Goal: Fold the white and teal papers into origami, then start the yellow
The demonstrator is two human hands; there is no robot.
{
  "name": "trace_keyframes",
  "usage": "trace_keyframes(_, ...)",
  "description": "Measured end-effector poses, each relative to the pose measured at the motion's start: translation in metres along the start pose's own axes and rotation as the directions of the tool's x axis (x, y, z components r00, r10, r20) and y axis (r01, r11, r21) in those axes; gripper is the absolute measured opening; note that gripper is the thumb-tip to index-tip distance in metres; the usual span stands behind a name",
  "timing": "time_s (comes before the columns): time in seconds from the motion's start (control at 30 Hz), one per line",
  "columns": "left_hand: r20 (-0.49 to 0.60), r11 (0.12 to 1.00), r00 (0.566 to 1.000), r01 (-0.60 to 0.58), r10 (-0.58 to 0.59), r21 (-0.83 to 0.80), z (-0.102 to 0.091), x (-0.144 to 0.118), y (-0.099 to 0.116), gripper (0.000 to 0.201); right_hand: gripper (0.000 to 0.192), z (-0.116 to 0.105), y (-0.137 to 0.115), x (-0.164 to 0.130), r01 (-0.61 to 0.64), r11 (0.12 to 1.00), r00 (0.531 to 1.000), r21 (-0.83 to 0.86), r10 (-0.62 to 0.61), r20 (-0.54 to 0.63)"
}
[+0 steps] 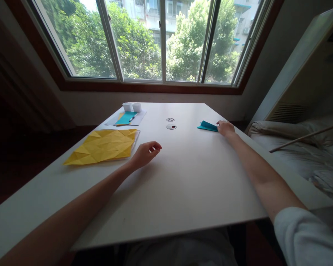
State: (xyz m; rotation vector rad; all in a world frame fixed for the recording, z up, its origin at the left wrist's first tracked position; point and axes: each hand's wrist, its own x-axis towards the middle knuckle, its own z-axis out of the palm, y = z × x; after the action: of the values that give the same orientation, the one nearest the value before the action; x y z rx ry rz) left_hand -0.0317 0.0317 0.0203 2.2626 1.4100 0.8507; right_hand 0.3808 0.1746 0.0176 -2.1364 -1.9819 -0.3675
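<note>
At a white table (183, 177) under the window, a creased yellow sheet (102, 146) lies just left of your left hand (144, 153), whose loosely curled fingers grip nothing. Your right hand (225, 128) rests fingers-down on the edge of a folded teal paper (208, 126), which extends left of its fingertips.

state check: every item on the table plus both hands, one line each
left hand: loosely curled, empty, resting on the table
right hand: on the edge of the teal folded paper
teal folded paper: folded, lying flat
yellow sheet: unfolded, heavily creased, flat
teal sheet: flat on white papers, pen lying on it
two white cups: upright, side by side
window: shut
</note>
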Motion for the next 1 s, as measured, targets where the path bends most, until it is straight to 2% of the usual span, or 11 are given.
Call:
trace_keyframes(0.03,0.002,0.99,0.999,-0.033,0.033,0.138,-0.004,0.0,0.001,0.022,0.033,-0.005,-0.007,-0.003,0.031,0.999,0.999,0.006,-0.031,-0.019)
trace_keyframes(0.1,0.001,0.91,0.999,-0.04,0.043,0.413,-0.015,0.0,0.001,0.025,0.03,-0.013,-0.024,-0.014,0.11,0.994,0.993,0.02,-0.109,-0.042)
trace_keyframes(0.17,-0.003,0.812,0.999,0.033,-0.039,0.583,-0.027,0.0,-0.003,0.028,0.03,-0.022,-0.043,-0.031,0.197,0.98,0.979,0.037,-0.195,-0.054)
trace_keyframes(0.23,-0.007,0.748,0.989,0.115,-0.146,0.654,-0.039,0.0,-0.008,0.032,0.032,-0.029,-0.061,-0.053,0.278,0.959,0.959,0.052,-0.275,-0.061)
trace_keyframes(0.3,-0.043,0.697,0.97,0.202,-0.239,0.688,-0.05,0.0,-0.016,0.038,0.032,-0.037,-0.075,-0.078,0.368,0.927,0.929,0.074,-0.363,-0.07)
trace_keyframes(0.37,-0.028,0.7,0.953,0.241,-0.302,0.672,-0.057,0.0,-0.023,0.041,0.029,-0.043,-0.084,-0.103,0.479,0.866,0.876,0.144,-0.459,-0.151)
trace_keyframes(0.43,-0.042,0.691,0.938,0.283,-0.343,0.665,-0.061,0.0,-0.03,0.045,0.026,-0.047,-0.088,-0.124,0.506,0.843,0.858,0.18,-0.47,-0.209)
trace_keyframes(0.5,-0.074,0.667,0.916,0.34,-0.394,0.663,-0.062,0.0,-0.035,0.049,0.023,-0.049,-0.09,-0.138,0.552,0.813,0.83,0.185,-0.515,-0.214)
trace_keyframes(0.63,-0.061,0.651,0.885,0.384,-0.461,0.654,-0.06,0.0,-0.04,0.048,0.021,-0.046,-0.094,-0.145,0.552,0.805,0.83,0.216,-0.507,-0.231)
trace_keyframes(0.8,-0.058,0.649,0.894,0.366,-0.444,0.667,-0.059,0.002,-0.042,0.035,0.019,-0.04,-0.096,-0.143,0.56,0.792,0.827,0.243,-0.522,-0.206)
trace_keyframes(1.0,-0.212,0.589,0.915,0.386,-0.343,0.711,-0.064,0.002,-0.021,0.035,0.019,-0.041,-0.095,-0.145,0.549,0.804,0.835,0.228,-0.513,-0.201)
